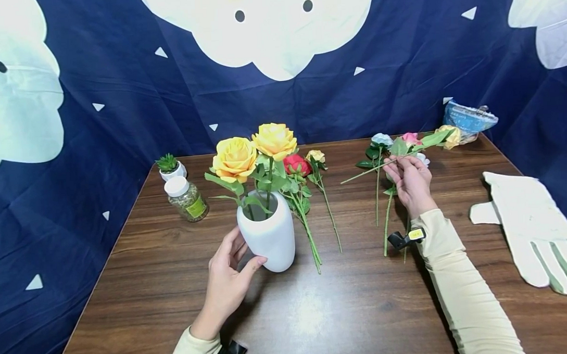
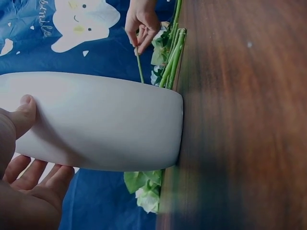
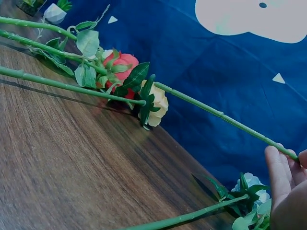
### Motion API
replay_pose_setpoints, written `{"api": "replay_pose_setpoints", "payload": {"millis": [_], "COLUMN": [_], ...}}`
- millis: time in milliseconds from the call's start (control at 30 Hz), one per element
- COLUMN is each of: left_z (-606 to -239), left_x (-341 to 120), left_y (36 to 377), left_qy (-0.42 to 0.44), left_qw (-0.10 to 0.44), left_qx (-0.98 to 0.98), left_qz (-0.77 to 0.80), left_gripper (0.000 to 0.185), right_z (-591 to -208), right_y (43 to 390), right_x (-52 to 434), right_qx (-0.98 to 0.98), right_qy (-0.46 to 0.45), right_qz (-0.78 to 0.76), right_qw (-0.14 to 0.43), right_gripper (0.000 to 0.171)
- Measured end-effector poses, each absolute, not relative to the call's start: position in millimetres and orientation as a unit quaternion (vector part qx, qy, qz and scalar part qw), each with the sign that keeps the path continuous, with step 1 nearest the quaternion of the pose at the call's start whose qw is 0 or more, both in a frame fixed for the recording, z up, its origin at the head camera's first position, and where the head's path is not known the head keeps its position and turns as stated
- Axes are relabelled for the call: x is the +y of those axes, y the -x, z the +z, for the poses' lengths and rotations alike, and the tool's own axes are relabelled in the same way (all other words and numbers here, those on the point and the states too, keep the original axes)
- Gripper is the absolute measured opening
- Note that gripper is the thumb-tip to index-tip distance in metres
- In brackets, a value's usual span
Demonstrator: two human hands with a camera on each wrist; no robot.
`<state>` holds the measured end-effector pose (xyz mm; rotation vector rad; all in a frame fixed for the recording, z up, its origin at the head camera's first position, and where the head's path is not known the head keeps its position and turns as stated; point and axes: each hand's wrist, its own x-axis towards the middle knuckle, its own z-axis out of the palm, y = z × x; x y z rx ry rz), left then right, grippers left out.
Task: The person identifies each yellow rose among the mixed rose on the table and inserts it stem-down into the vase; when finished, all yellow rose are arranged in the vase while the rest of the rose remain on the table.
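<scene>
A white vase (image 1: 268, 240) stands on the table with two yellow roses (image 1: 236, 160) in it. My left hand (image 1: 230, 272) holds the vase from its near left side, thumb and fingers around the wall; in the left wrist view the vase (image 2: 105, 120) appears sideways. Farther right, my right hand (image 1: 410, 183) pinches the green stem (image 3: 220, 115) of a pale yellow rose (image 1: 451, 137), raised over other flowers. Its stem end points left and its bloom right. Below that hand lie a light blue rose (image 1: 382, 140) and a pink rose (image 1: 411, 139).
Right of the vase lie a red rose (image 1: 297, 165) and a small cream rose (image 1: 315, 156). A lidded jar (image 1: 187, 200) and a potted succulent (image 1: 171, 167) stand at left. White gloves (image 1: 529, 225) lie at right; a blue bag (image 1: 469, 119) sits in the back right corner.
</scene>
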<state>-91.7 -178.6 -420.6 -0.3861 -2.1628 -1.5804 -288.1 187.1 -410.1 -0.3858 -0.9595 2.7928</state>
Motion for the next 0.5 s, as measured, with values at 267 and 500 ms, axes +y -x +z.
{"api": "replay_pose_setpoints", "payload": {"millis": [267, 500], "left_z": [-418.9, -419.2], "left_x": [-178.2, -178.5], "left_y": [92.4, 92.5], "left_qy": [0.140, 0.145], "left_qw": [0.216, 0.217], "left_qx": [-0.781, -0.778], "left_qz": [-0.569, -0.572], "left_gripper": [0.072, 0.073], "right_z": [-409.3, -408.5], "right_y": [288.4, 288.2], "right_x": [188.2, 188.5], "right_qx": [-0.314, -0.317], "right_qy": [0.131, 0.133], "right_qz": [0.937, 0.936], "right_qw": [0.078, 0.077], "right_gripper": [0.024, 0.025]}}
